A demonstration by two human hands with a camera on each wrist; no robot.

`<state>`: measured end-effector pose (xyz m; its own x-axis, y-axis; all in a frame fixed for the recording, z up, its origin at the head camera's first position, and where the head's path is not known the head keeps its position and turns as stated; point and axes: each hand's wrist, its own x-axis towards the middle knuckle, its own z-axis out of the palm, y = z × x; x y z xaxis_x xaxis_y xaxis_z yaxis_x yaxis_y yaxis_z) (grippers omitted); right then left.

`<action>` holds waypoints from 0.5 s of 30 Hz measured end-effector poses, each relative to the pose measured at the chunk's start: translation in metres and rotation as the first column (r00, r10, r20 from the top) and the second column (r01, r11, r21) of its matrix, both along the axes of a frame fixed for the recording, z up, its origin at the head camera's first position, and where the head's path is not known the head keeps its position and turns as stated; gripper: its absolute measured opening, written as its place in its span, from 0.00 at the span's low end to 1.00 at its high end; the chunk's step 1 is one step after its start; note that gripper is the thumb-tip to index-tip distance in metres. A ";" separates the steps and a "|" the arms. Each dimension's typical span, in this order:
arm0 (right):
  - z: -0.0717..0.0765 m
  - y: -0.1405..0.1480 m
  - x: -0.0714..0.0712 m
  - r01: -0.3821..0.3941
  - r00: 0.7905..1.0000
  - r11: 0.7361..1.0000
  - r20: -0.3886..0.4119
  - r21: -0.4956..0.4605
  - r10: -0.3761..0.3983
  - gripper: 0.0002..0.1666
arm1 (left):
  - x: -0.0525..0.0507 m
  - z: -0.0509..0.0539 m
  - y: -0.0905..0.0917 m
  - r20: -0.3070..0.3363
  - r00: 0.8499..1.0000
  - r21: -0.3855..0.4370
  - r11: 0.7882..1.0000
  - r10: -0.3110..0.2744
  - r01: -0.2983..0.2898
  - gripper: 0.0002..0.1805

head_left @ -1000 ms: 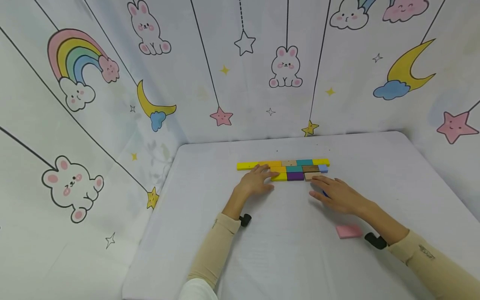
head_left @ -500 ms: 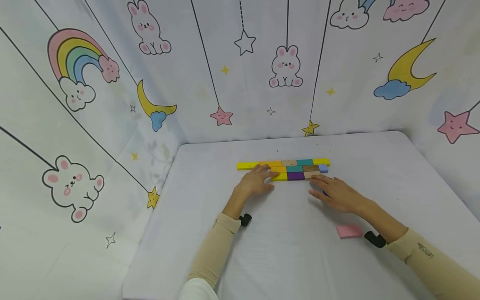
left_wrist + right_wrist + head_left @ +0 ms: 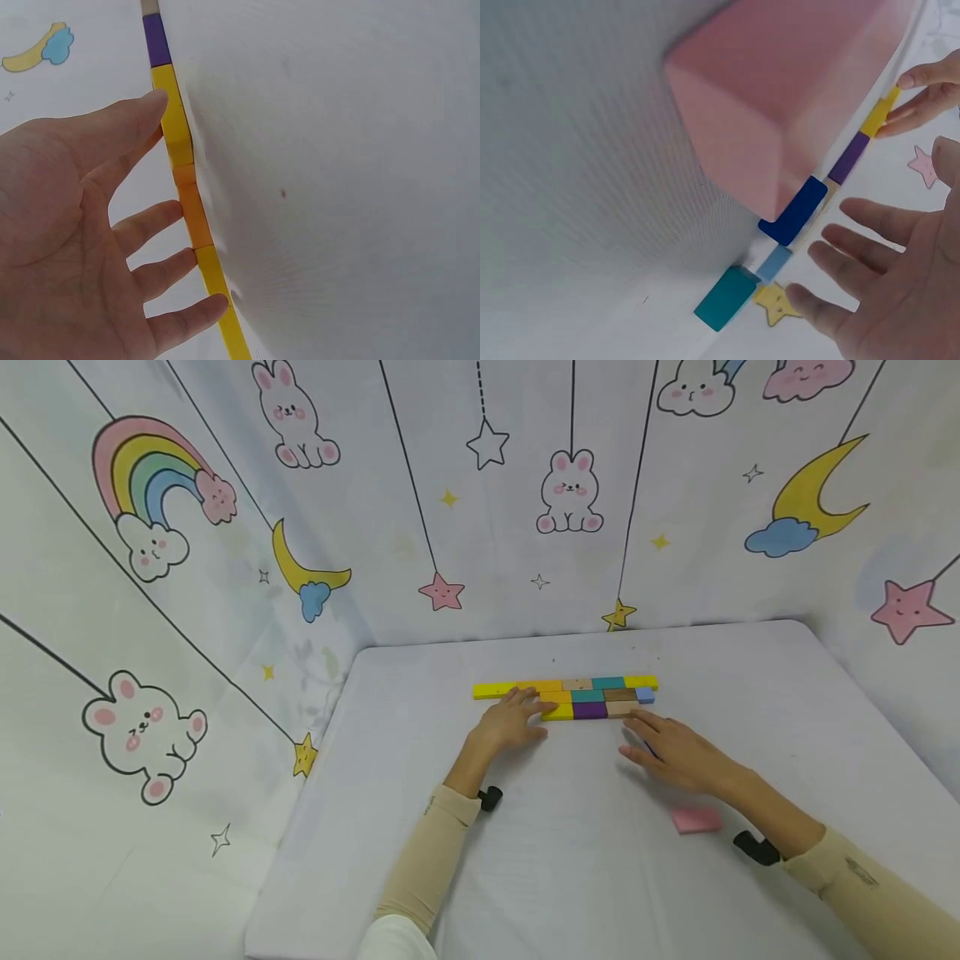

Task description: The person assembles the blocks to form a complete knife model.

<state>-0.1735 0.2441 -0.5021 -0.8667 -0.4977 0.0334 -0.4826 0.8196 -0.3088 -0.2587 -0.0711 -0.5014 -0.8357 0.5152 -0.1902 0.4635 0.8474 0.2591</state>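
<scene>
Flat coloured blocks lie in three staggered rows on the white-covered table. The front row has a yellow block (image 3: 558, 712), a purple block (image 3: 589, 710) and a beige block (image 3: 622, 710), end to end. My left hand (image 3: 508, 723) rests its extended fingers against the rows' left ends, thumb apart from the other fingers. My right hand (image 3: 681, 753) is by the beige block's right end, fingers spread and nothing gripped; whether a fingertip touches the block is unclear. A dark blue block (image 3: 799, 214) is mostly hidden under this hand in the head view. A pink block (image 3: 696, 820) lies nearer the right wrist.
The back row runs from a long yellow block (image 3: 495, 691) to a shorter yellow one (image 3: 641, 682). A light blue block (image 3: 645, 695) ends the middle row. A teal block (image 3: 727, 298) shows in the right wrist view. A printed curtain (image 3: 405, 535) stands behind the table.
The beige block has slid left against the purple block, closing a small gap. My right hand has since shifted slightly right and down. The left hand has stayed in place.
</scene>
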 end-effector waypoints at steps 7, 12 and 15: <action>0.002 0.004 0.016 0.035 0.999 0.999 -0.030 0.025 -0.034 0.41 | 0.000 0.000 -0.001 0.002 1.000 0.006 1.000 -0.011 0.011 0.30; 0.002 0.005 0.026 0.074 0.997 0.997 -0.030 0.015 -0.073 0.42 | 0.001 0.001 -0.001 -0.008 1.000 0.005 1.000 -0.008 0.008 0.30; 0.002 0.007 0.031 0.101 0.995 0.995 -0.028 0.024 -0.100 0.42 | 0.001 0.002 0.000 -0.008 1.000 0.002 1.000 -0.002 0.002 0.30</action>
<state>-0.1425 0.2507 -0.5003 -0.9113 -0.4091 0.0463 -0.4053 0.8716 -0.2756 -0.2574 -0.0715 -0.4989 -0.8359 0.5176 -0.1827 0.4675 0.8457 0.2573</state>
